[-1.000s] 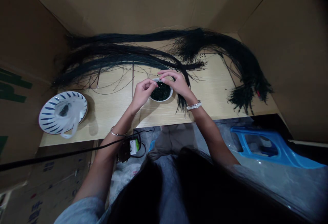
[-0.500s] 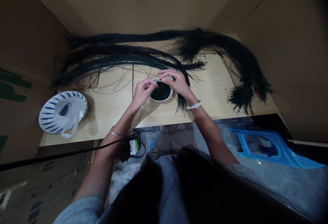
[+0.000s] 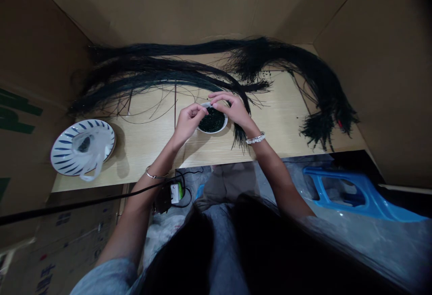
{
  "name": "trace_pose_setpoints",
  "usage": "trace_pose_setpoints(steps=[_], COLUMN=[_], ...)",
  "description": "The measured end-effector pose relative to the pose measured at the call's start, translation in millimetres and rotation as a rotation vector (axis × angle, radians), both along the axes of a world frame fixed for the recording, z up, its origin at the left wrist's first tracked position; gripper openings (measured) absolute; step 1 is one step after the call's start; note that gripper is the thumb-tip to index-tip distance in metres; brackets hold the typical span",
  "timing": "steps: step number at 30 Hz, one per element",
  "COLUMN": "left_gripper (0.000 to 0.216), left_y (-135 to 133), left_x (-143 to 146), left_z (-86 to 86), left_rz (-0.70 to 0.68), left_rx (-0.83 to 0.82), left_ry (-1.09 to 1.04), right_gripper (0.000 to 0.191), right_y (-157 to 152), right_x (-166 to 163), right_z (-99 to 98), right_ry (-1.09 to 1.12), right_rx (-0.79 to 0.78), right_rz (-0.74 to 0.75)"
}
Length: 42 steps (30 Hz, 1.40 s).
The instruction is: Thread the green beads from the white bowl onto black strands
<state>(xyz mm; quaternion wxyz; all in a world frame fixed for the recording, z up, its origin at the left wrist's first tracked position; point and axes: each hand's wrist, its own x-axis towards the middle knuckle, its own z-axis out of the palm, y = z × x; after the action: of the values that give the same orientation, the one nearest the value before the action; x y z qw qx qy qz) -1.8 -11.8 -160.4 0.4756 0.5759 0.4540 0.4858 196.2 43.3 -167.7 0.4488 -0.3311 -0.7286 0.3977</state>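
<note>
A small white bowl [image 3: 221, 127] of tiny dark beads stands at the middle of the wooden table [image 3: 148, 146]. My left hand [image 3: 187, 123] hovers at the bowl's left rim, its fingertips pinched together on something too small to make out. My right hand [image 3: 232, 108] is over the bowl's far rim, thumb and fingers pinched the same way, close to the left fingertips. A bundle of long black strands [image 3: 162, 77] runs under my right wrist and fans out across the back of the table.
A blue-striped plate [image 3: 64, 149] holding a crumpled clear plastic bag sits at the table's left end. Another black strand bundle [image 3: 320, 92] curves down the right side. Cardboard walls enclose the table. A blue plastic stool [image 3: 354, 194] stands low right, a cable and small device [image 3: 175, 192] hang below the table edge.
</note>
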Motion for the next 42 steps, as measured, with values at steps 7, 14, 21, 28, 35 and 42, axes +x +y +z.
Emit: trace_pose_setpoints(steps=[7, 14, 21, 28, 35, 42], left_gripper=[0.042, 0.041, 0.041, 0.043, 0.043, 0.04], left_y=[0.5, 0.5, 0.4, 0.8, 0.2, 0.1], left_x=[-0.2, 0.0, 0.4, 0.2, 0.4, 0.2], left_z=[-0.7, -0.9, -0.1, 0.3, 1.3, 1.8], left_rz=[-0.003, -0.002, -0.006, -0.008, -0.014, -0.02], left_rx=[-0.001, 0.004, 0.0, -0.019, -0.016, -0.018], left_ry=[0.008, 0.004, -0.004, 0.0, -0.007, -0.007], right_gripper=[0.028, 0.029, 0.023, 0.017, 0.013, 0.021], right_y=[-0.4, 0.3, -0.1, -0.5, -0.5, -0.6], right_x=[0.5, 1.3, 1.5, 2.0, 2.4, 2.3], right_z=[-0.3, -0.2, -0.1, 0.7, -1.0, 0.2], right_ry=[-0.01, -0.05, -0.069, -0.092, -0.09, -0.086], right_rx=[0.005, 0.027, 0.055, 0.036, 0.071, 0.066], right_rz=[-0.004, -0.021, -0.019, -0.02, -0.019, -0.014])
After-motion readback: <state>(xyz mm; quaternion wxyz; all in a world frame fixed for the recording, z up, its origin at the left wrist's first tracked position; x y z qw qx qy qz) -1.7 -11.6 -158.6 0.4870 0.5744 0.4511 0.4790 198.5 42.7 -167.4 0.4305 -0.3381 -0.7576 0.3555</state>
